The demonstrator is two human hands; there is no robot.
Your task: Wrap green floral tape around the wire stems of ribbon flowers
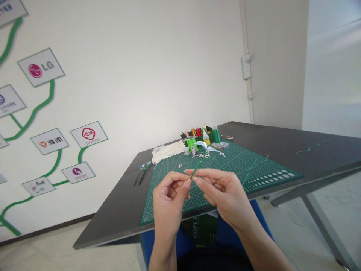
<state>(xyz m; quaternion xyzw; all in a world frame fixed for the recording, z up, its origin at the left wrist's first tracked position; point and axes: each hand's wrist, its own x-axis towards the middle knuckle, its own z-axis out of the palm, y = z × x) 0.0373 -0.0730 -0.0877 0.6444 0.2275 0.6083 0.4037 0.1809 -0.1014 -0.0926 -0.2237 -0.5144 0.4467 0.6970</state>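
Note:
Fingertips of my left hand (170, 197) and my right hand (225, 192) meet above the front part of a green cutting mat (166, 188). Both pinch the lower end of a thin stem wrapped in green thread (199, 165). It slants up and away from me. Pale blue petals (201, 144) appear at its far tip, though they overlap the things behind. My left thumb and index finger press on the end from the left, my right ones from the right. The exact end of the stem is hidden between the fingertips.
At the mat's back stand a green can (192, 143), a glue bottle (206, 137), a green thread spool (216, 134) and a box with coloured spools (198, 131). Two dark slender pieces with pale blue tips (144, 173) lie left. Loose green thread (310, 147) lies right on the black table (113, 210).

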